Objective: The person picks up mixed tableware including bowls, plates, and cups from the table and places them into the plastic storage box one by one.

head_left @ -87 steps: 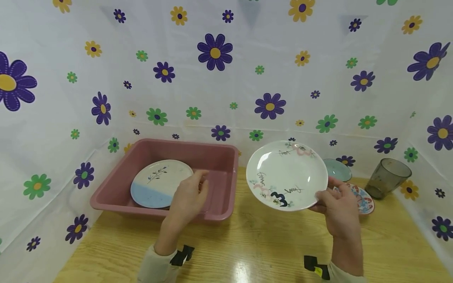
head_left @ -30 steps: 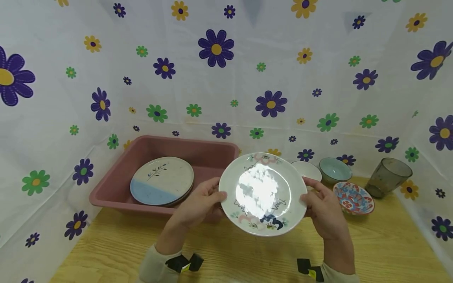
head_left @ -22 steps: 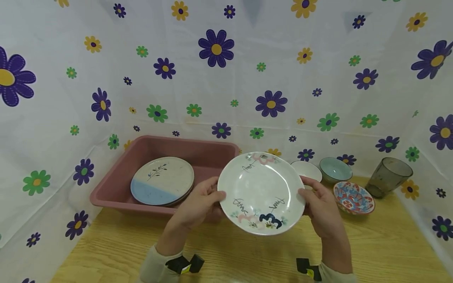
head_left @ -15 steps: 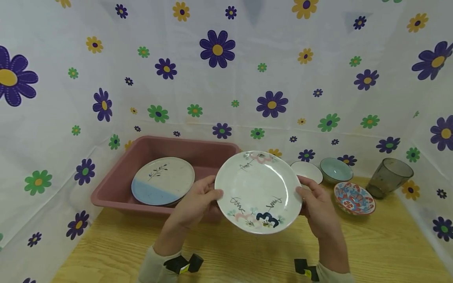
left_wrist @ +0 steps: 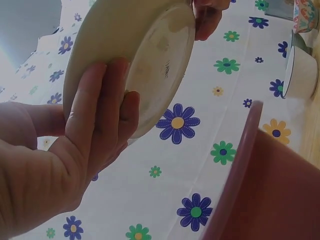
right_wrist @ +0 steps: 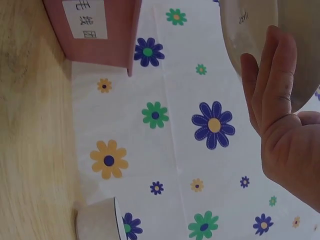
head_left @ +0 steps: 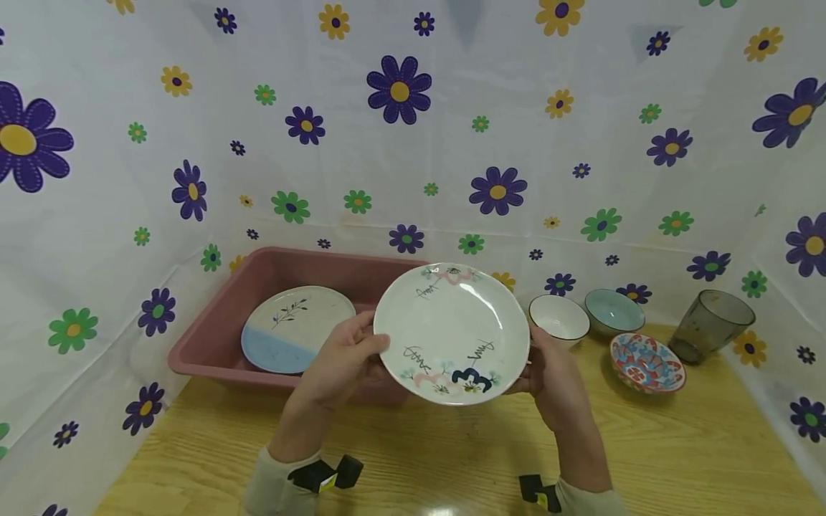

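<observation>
A white plate with pink and dark blue flower painting is held up in the air, tilted so its face shows in the head view. My left hand grips its left rim, thumb on top and fingers underneath. On the opposite rim, my right hand holds the plate with fingers beneath; its thumb is mostly hidden in the head view. The left wrist view shows the plate's pale underside with the fingers spread against it. Left of the plate, a pink basin contains a blue and cream plate.
To the right stand a white bowl, a pale green bowl, a red and blue patterned bowl and a grey glass. All rest on a wooden table before a flowered cloth.
Earlier only my right hand held the plate; my left hand then took its other rim. Since then both hands have moved the plate left and slightly up, partly over the basin's right side.
</observation>
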A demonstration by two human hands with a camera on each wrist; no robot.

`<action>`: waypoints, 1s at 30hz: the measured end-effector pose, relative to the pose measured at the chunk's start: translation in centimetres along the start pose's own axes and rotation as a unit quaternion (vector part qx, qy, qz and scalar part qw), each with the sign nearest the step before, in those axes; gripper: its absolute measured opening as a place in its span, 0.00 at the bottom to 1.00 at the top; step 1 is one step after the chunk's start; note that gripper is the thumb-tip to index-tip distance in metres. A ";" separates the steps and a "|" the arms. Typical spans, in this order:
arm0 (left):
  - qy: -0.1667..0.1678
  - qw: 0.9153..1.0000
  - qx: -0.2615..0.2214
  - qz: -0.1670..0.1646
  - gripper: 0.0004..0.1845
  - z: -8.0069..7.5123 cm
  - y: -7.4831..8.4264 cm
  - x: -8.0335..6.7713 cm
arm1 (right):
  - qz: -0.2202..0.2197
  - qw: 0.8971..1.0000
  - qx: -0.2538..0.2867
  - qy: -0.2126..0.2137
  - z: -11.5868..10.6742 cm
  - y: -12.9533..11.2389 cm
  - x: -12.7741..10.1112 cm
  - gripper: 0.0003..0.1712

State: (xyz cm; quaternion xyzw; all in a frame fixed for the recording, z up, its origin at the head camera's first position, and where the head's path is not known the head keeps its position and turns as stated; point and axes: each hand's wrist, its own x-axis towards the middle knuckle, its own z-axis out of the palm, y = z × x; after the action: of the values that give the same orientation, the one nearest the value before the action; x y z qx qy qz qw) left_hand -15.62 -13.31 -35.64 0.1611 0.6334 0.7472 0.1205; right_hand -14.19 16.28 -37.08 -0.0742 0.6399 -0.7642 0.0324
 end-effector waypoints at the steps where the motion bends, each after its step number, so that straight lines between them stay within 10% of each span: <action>1: 0.003 1.000 -0.001 0.003 0.22 -0.2 0.0 0.0 | 0.001 1.000 0.007 -0.005 0.2 0.2 0.1 0.30; 13: 0.051 0.998 -0.013 0.033 0.23 -2.6 0.5 -0.2 | 0.046 0.999 0.009 -0.007 2.9 1.7 1.1 0.29; 30: 0.125 0.989 0.000 0.075 0.21 -5.8 1.4 -1.2 | 0.007 0.967 -0.251 0.030 7.3 5.3 2.1 0.14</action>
State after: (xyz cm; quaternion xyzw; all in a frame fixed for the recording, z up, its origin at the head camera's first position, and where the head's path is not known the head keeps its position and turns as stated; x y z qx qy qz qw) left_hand -16.79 -19.26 -35.26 0.1134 0.6294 0.7686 -0.0156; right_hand -15.34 7.92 -40.93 -0.0527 0.8125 -0.5806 -0.0009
